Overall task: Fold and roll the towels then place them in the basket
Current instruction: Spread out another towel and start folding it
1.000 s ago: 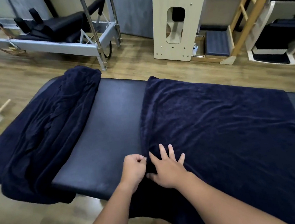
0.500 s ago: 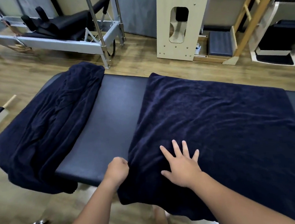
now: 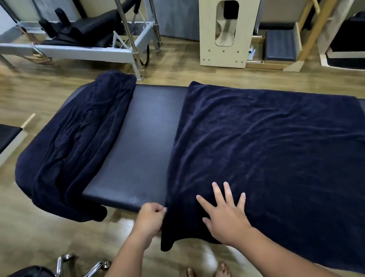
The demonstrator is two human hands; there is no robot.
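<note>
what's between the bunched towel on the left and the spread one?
Head view: only a bare strip of the black padded table lies between the bunched towel and the spread towel.

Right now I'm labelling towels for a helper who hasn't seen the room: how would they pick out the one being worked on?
Find the long black padded table; two navy towels lie on it. The spread towel covers its right part, lying flat, with the right hand pressed on it and the left hand pinching its near left edge. The bunched towel at the left end lies rumpled and untouched.
</note>
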